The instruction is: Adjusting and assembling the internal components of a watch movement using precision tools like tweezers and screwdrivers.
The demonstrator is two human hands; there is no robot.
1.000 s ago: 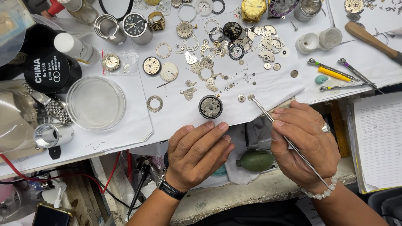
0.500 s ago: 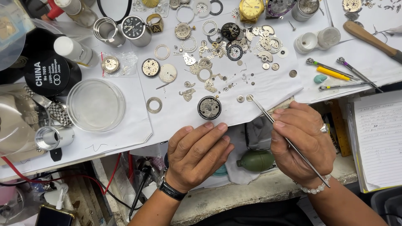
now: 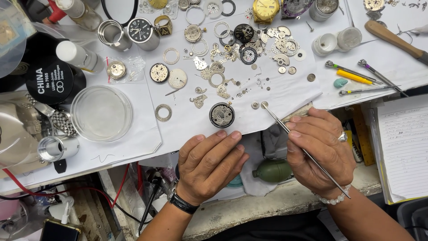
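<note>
Head view: white paper sheets cover a cluttered workbench w/ cables hanging below its front edge, and a round black tin with a white-lettered label sits at far left beside a clear shallow glass dish. The round metal watch movement lies on the paper just beyond the left hand, which rests flat, fingers together, holding nothing (fingertips near it, touching or not I can't tell). The right hand is pinched shut on thin steel tweezers, tips by two tiny discs; brass gears, rings and dials are scattered across the paper above.
</note>
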